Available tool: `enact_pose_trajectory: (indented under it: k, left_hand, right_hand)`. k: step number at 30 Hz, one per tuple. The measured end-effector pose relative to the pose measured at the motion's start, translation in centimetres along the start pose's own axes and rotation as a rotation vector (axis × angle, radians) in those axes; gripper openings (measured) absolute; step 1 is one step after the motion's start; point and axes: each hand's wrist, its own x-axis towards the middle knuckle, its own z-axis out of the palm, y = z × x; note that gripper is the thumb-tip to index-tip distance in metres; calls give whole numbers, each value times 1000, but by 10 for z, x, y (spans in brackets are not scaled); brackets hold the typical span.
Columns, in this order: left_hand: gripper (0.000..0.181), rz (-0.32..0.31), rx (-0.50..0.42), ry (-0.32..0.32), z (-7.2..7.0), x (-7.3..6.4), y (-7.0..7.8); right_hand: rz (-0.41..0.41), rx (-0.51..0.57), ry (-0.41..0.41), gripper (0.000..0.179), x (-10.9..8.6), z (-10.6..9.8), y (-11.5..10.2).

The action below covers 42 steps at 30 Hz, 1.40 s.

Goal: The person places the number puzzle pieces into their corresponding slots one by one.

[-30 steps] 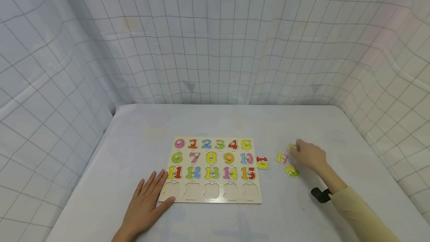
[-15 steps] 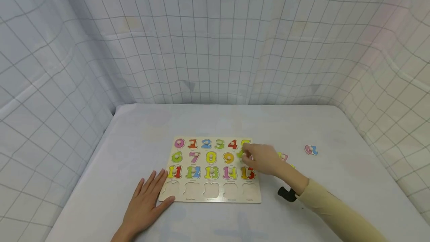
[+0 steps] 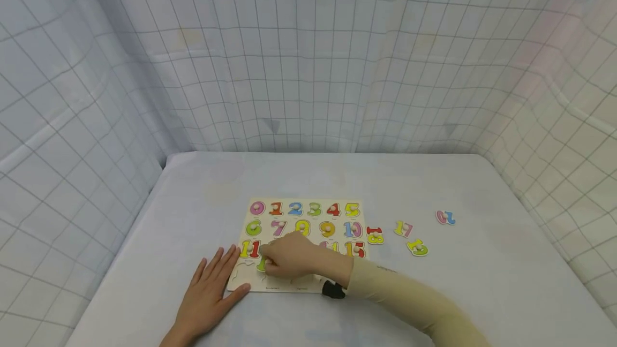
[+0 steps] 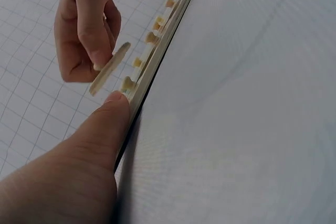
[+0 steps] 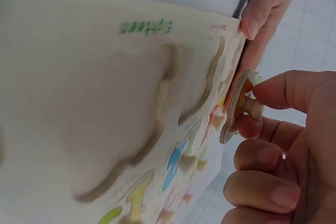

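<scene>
My right hand (image 3: 294, 256) pinches a wooden number puzzle piece (image 5: 239, 106) by its knob, between thumb and forefinger. In the head view, a green bit of this piece shows by the fingertips, over the lower left of the number puzzle board (image 3: 286, 288). The left wrist view shows the piece tilted and raised above the board. My left hand (image 3: 207, 293) lies flat on the table with fingers spread, its thumb and fingertips at the board's left edge. Knobbed number pieces sit in the upper rows; shaped recesses line the bottom row, partly hidden by my right hand.
Right of the board lie the loose pieces 18 (image 3: 375, 235), 17 (image 3: 403, 228), 19 (image 3: 417, 248) and 20 (image 3: 445, 217). A black wrist mount (image 3: 333, 289) sits under my right wrist. Checked white curtains (image 3: 328, 68) enclose the table at the back and sides.
My right hand has carried the green-tinged number piece from the loose pieces on the right, leftward across the board to its lower left. My left hand has stayed in place.
</scene>
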Motion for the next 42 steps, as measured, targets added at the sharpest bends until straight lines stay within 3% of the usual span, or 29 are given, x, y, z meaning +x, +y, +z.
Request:
enact_pose_trajectory:
  k: [7,18,27,36,42]
  left_hand:
    - [76,21,1,21,1,-1,-2]
    - [77,29,9,25,0,-1,-4]
    - [76,37,11,20,3,-1,-6]
    - [73,41,0,24,-1,0,-3]
    - [74,40,-7,23,-2,-1,-2]
  right_hand:
    - [-37,-123,-80,8,28,9,-26]
    - [12,-153,-196,14,44,11,-40]
    - [68,-172,-226,29,48,4,-44]
    - [48,-201,-259,35,47,-3,-45]
    - [43,-134,-275,37,48,-1,-44]
